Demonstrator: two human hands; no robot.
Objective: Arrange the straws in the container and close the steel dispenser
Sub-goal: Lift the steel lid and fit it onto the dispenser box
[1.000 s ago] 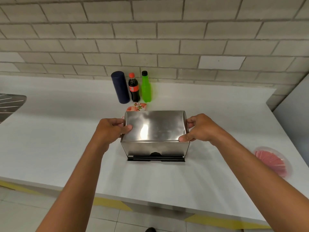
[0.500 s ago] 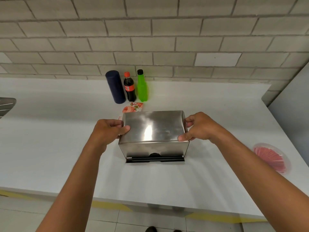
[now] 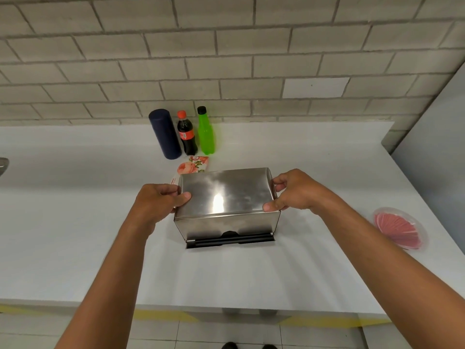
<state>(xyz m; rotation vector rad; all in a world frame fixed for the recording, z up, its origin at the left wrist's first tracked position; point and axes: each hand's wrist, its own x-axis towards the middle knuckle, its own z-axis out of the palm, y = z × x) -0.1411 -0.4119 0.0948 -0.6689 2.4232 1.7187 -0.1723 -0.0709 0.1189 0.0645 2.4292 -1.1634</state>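
White counter (image 3: 75, 222), broad and bare in most places. Steel dispenser (image 3: 226, 205) mid-counter, lid down, dark straws (image 3: 231, 241) visible in the front slot. Left hand (image 3: 161, 202) and right hand (image 3: 292, 192) clamped on the lid ends, thumbs on top. Right of the dispenser, well apart: clear lidded dish (image 3: 400, 229) of pink straws. Behind it: navy cylinder (image 3: 164, 134), cola bottle (image 3: 187, 133), green bottle (image 3: 205, 132), floral packet (image 3: 193, 165). Likely risks: uneven push skewing the lid, or sliding the box backward into the packet.
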